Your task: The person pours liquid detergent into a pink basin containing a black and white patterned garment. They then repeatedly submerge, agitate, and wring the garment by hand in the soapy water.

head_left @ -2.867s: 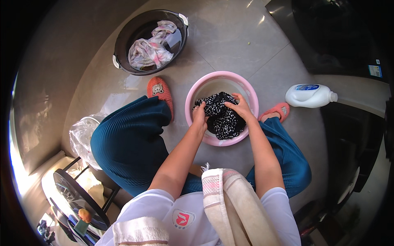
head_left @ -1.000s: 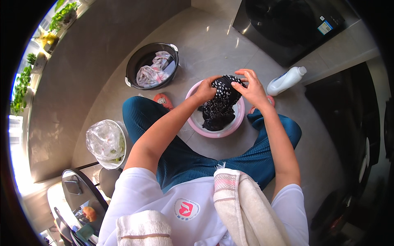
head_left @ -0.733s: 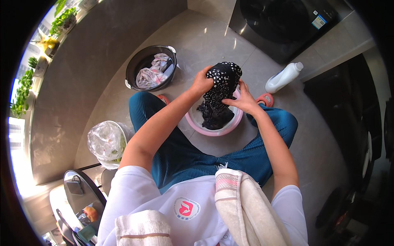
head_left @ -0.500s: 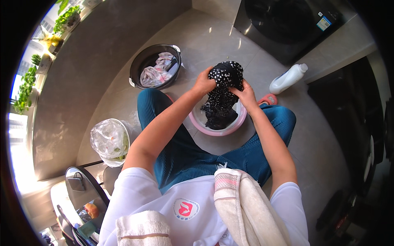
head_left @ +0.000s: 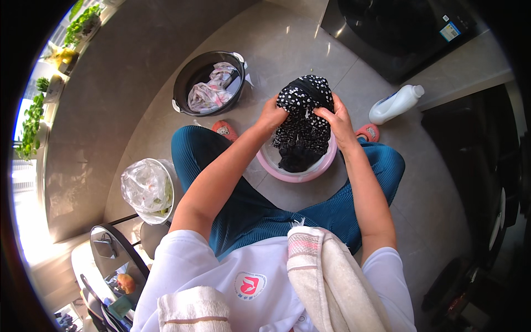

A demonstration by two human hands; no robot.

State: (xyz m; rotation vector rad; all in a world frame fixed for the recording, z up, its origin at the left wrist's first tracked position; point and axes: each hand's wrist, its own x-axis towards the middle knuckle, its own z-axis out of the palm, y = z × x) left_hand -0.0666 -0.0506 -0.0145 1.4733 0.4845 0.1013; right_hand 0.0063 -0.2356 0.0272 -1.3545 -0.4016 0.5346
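Now, hands first, then outward.

Left hand (head_left: 272, 115): it is clenching the left side of the cloth (head_left: 303, 119), fingers curling into the fabric.

Right hand (head_left: 335, 120): it is gripping the right side of the same cloth, knuckles facing up, close to the other hand with a fold of fabric bunching between them.

Cloth: black with white spots, it is being held up above the basin (head_left: 301, 174), its upper part bulging over the hands and its lower end hanging down into the bowl (whether it is touching the bottom I cannot tell).

Basin: pink and round, it is sitting on the floor (head_left: 287, 50) between the person's knees, with the teal trousers (head_left: 249, 205) spreading on either side.

Slippers: one orange slipper (head_left: 224, 130) is showing just left of the basin, another (head_left: 368, 131) just right of it.

Bottle (head_left: 395, 104): white, it is lying on its side on the floor to the right, near the washer (head_left: 398, 27).

Tub (head_left: 209, 83): dark and round, it is standing well left of the basin, holding pale crumpled laundry.

Bag (head_left: 146, 188): clear plastic, it is lining a bin by the person's left thigh.

Towel (head_left: 326, 276): pale with a pink stripe, it is hanging over the person's shoulder.
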